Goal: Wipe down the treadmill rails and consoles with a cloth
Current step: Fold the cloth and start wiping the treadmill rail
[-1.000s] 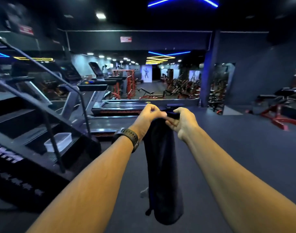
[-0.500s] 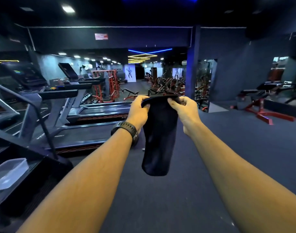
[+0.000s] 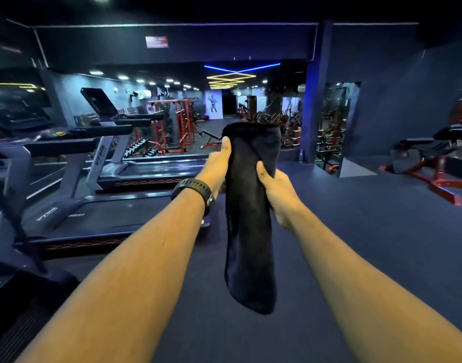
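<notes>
- While both arms reached forward at chest height, the left hand (image 3: 219,163) and the right hand (image 3: 277,189) each gripped the black cloth (image 3: 251,231), which hung in the air between them.
- The left hand held the cloth's left edge near its top, thumb lying up along the fabric; its fingers were hidden behind the cloth.
- The right hand held lower down on the right side, thumb pressed against the front, its fingers also out of sight behind.
- The two hands were close together, parted only by the width of the folded cloth.
- The cloth drooped in a long, narrow fold, its lower end hanging free above the dark floor (image 3: 368,244).
- A black wristwatch (image 3: 196,191) sat on the left wrist.
- The nearest treadmill (image 3: 101,221) lay to the left, well apart from the cloth, with its handrail (image 3: 59,148) and console (image 3: 59,133) farther left.
- A second treadmill (image 3: 151,171) stood beyond it.
- A red-framed bench (image 3: 421,150) stood far right.
</notes>
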